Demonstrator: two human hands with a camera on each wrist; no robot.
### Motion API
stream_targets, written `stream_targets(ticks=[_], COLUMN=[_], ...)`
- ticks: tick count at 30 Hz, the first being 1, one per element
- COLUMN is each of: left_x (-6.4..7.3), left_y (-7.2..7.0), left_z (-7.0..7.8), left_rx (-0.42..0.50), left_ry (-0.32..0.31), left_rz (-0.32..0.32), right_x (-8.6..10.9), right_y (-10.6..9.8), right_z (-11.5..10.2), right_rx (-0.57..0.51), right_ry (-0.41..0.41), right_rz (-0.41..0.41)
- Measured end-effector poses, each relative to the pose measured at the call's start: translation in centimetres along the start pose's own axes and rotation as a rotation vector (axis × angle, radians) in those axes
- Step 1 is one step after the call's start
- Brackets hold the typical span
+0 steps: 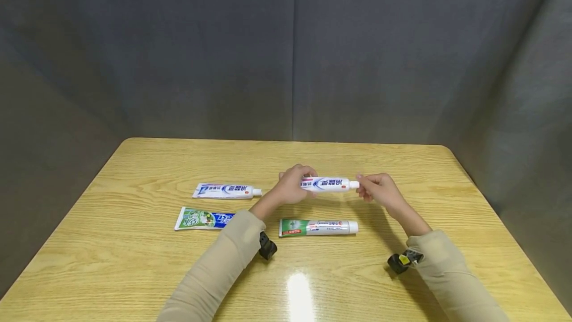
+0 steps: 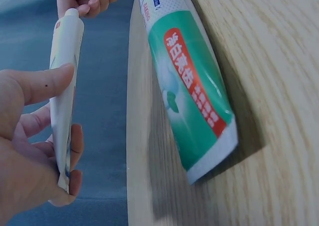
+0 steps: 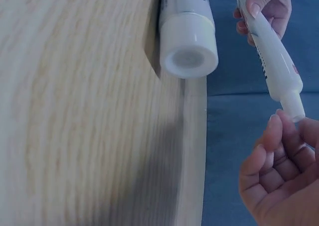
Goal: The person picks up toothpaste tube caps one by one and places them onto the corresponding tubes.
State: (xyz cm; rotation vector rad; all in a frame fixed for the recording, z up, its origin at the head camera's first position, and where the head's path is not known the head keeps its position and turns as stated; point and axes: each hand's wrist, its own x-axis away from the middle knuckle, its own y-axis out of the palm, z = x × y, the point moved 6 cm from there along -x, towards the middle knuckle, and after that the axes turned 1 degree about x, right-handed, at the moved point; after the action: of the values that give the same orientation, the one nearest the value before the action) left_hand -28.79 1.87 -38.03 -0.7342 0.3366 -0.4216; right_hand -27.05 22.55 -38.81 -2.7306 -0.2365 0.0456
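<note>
My left hand point(image 1: 292, 186) grips a white and blue toothpaste tube point(image 1: 328, 184) round its body, thumb on one side and fingers on the other. The tube is held above the table, its white cap point(image 3: 292, 106) pointing right. At that cap, the thumb and fingertips of my right hand point(image 1: 380, 190) pinch its end, the other fingers curled. Below the held tube in the head view lies a green and silver toothpaste tube point(image 1: 317, 227), large in the left wrist view. The flat end of the held tube is covered by my left hand in the head view.
Left of my left hand lies another white and blue toothpaste tube point(image 1: 225, 191). Nearer to me, a green and blue toothpaste tube point(image 1: 203, 218) is partly covered by my left sleeve. All rest on a wooden table point(image 1: 111, 262) with a grey curtain point(image 1: 214, 64) behind.
</note>
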Motion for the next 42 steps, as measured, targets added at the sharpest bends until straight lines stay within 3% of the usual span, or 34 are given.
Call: stream_targets(ticks=[6, 12, 18, 42], left_x=[0.1, 0.2, 0.2, 0.3], left_y=[-0.2, -0.4, -0.4, -0.5], left_z=[0.2, 0.3, 0.2, 0.2], left_rx=[0.017, 0.019, 0.029, 0.029], left_ry=[-0.003, 0.000, 0.004, -0.002], left_rz=[0.004, 0.014, 0.019, 0.004], right_x=[0.3, 0.7, 0.9, 0.9], right_y=[-0.7, -1.1, -0.9, -0.5], right_z=[-0.3, -0.6, -0.8, -0.7], right_rx=[-0.026, -0.135, -0.127, -0.120], right_ry=[-0.053, -0.132, -0.174, -0.189], right_rz=[0.014, 0.016, 0.007, 0.054])
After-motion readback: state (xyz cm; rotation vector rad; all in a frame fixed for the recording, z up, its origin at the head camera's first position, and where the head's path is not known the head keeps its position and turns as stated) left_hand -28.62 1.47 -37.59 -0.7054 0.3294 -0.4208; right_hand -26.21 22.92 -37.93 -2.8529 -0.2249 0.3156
